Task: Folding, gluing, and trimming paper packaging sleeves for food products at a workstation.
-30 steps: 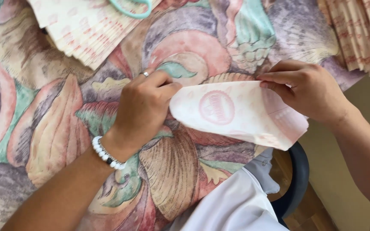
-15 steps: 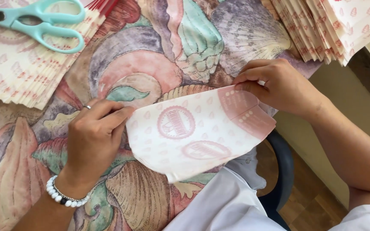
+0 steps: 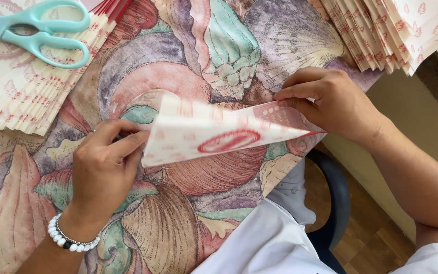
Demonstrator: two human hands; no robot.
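Table under shell-patterned cloth (image 3: 188,45); two printed paper stacks (image 3: 16,96) (image 3: 396,30); teal scissors (image 3: 36,30) atop left stack.

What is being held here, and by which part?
A white paper sheet with red print: the left hand pinches its left edge, the right hand its right corner.
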